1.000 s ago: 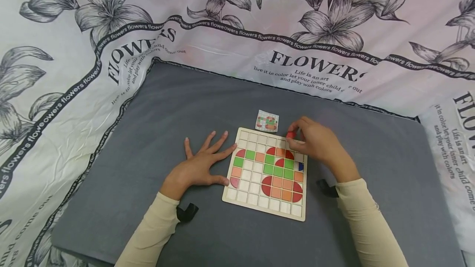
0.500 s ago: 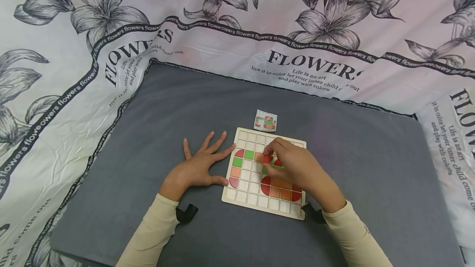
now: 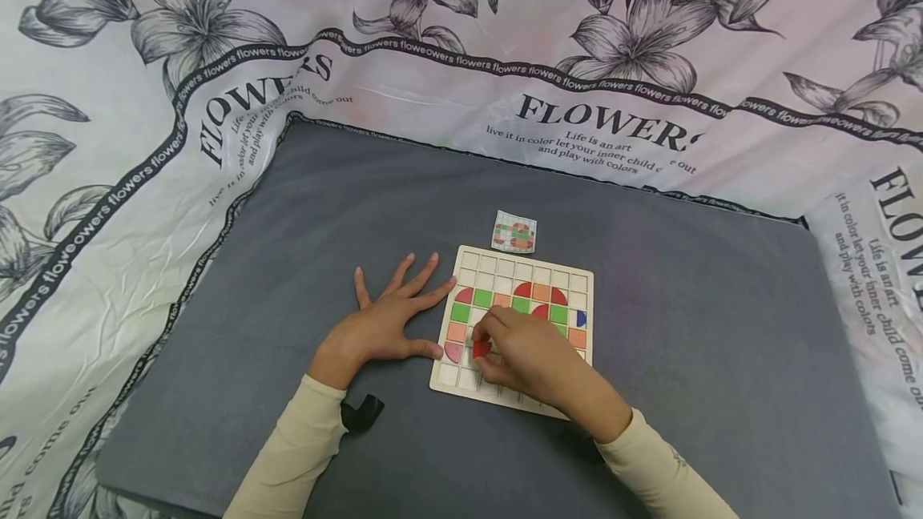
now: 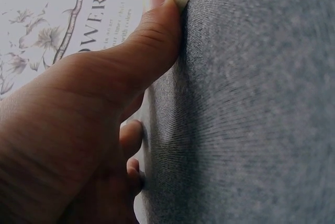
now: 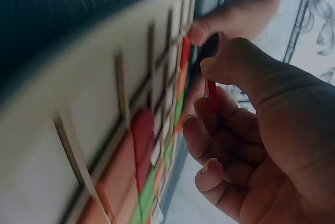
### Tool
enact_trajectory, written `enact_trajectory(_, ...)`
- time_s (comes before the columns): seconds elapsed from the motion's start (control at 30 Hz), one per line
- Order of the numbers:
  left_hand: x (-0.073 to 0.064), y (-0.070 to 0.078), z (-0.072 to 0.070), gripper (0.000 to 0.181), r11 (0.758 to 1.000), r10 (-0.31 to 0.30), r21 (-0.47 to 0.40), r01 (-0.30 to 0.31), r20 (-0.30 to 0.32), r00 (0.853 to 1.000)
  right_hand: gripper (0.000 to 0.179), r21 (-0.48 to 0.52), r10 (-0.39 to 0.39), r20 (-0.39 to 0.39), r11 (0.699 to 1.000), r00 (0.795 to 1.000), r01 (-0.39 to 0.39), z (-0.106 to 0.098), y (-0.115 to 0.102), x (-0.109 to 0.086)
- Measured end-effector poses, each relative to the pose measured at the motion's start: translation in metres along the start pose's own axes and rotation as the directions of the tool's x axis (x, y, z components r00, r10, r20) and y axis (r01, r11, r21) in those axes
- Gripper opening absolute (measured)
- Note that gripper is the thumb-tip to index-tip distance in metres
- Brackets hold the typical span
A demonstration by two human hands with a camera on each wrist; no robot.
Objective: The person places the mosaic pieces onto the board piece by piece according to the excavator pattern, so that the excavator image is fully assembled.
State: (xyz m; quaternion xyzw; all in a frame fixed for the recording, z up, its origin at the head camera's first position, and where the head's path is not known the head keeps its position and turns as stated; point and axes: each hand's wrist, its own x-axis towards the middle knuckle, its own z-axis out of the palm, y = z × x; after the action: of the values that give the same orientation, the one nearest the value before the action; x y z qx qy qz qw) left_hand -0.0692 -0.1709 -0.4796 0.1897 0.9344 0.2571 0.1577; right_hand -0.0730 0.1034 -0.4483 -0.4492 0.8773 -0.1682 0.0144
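Note:
A small red tile (image 3: 481,348) is pinched between the thumb and fingers of my right hand (image 3: 530,355), over the lower left part of a wooden grid board (image 3: 449,376). In the right wrist view the red tile (image 5: 211,96) appears edge-on, held just off the board. My left hand (image 3: 382,325) lies spread on the table, with thumb and a fingertip touching the board's left edge. Green, orange, red and pink tiles fill several squares, along with a blue-marked tile (image 3: 581,318) at the right. My right hand hides the board's lower middle.
A small printed card (image 3: 514,232) with a coloured grid pattern lies just beyond the board. The dark grey table (image 3: 360,183) is bordered by hanging white cloth (image 3: 433,94) printed with flowers and lettering. A black strap (image 3: 363,413) hangs at the left wrist.
My right hand has carried the red tile from the board's upper right corner, across the middle, to its lower left. The left hand has stayed in place.

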Motion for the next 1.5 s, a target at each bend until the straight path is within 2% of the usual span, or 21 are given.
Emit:
enact_trajectory(0.47,0.000,0.000,0.000,0.107,1.000,0.010,-0.010,-0.010,-0.017,1.000,0.022,-0.060,0.040,0.037,0.997,0.998,-0.038,0.014,-0.013,0.002)
enact_trajectory(0.83,0.000,-0.001,0.002,0.108,1.000,-0.004,-0.018,0.004,-0.001,1.000,0.024,-0.077,0.057,-0.008,0.995,0.998,-0.058,0.021,-0.017,0.000)
enact_trajectory(1.23,0.002,-0.003,0.000,0.107,1.000,-0.004,-0.013,0.004,-0.010,1.000,0.029,-0.058,0.116,-0.050,0.991,0.992,-0.119,0.025,-0.017,0.003)
enact_trajectory(1.5,0.001,-0.001,0.001,0.108,1.000,-0.001,-0.012,0.001,-0.004,1.000,0.031,-0.012,0.159,-0.006,0.987,0.987,-0.159,0.021,-0.015,0.003)
